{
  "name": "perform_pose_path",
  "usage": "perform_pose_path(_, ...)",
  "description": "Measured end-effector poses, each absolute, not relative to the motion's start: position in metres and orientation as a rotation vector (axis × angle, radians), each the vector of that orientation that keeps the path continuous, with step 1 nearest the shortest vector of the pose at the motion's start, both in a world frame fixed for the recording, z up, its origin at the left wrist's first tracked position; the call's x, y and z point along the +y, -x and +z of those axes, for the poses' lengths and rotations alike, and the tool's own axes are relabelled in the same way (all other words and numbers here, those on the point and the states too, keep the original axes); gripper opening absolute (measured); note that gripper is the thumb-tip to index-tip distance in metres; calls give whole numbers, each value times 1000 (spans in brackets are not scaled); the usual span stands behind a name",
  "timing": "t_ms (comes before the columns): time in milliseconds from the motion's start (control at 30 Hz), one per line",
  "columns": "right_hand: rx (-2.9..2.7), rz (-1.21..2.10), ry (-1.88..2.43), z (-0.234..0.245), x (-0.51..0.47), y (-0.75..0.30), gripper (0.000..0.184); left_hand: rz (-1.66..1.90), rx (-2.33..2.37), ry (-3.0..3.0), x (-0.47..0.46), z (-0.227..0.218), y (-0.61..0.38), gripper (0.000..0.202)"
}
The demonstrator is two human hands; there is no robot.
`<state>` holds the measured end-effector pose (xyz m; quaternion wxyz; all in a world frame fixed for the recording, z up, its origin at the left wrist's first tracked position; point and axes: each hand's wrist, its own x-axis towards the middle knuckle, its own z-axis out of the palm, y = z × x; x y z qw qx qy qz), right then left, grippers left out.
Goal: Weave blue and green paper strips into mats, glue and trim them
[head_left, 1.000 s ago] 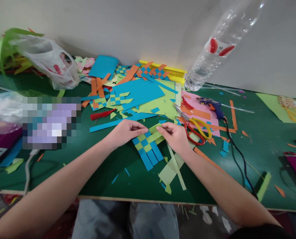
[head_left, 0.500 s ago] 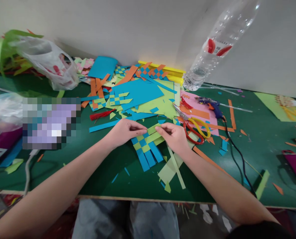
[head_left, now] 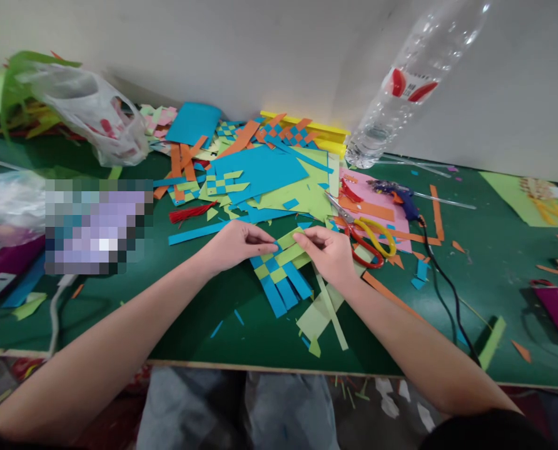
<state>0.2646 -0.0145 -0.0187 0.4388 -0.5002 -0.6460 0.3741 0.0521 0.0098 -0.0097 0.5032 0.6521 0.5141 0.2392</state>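
Observation:
Between my hands is a piece of woven paper [head_left: 278, 274], blue and light green strips crossing in a checkered pattern. Its loose blue ends point down toward me and its green ends point right. My left hand [head_left: 236, 245] pinches the upper left edge between thumb and fingers. At the upper right, my right hand [head_left: 326, 250] pinches the green strips. A pale green paper strip [head_left: 331, 312] lies under and below my right hand, over a pale green paper piece [head_left: 317, 315]. Scissors [head_left: 373, 240] with red and yellow handles rest just beyond my right hand.
Blue paper sheets [head_left: 260, 172] and finished woven pieces lie behind my hands. A blue glue gun [head_left: 408, 206] with a black cord is at right. A plastic bottle [head_left: 410, 87] stands near the wall. At left are a plastic bag [head_left: 91, 115] and a blurred-out phone-like object [head_left: 103, 231].
The woven paper has turned slightly, its blue ends shifting right and up. Both hands keep their pinch, with little movement.

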Motion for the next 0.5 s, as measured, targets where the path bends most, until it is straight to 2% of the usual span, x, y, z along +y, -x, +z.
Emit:
perform_pose_path(167, -1515, 962, 1243, -14, -14, -265, 27, 660, 1248, -1501, 11, -10, -52, 22)
perform_pose_path(300, -1501, 910, 1278, -12, -9, -268, 30, 846, 1316, -1444, 12, -12, -47, 27)
perform_pose_path(500, -1632, 1006, 1263, -20, -6, -270, 29, 1120, 1325, -1320, 13, -11, -47, 29)
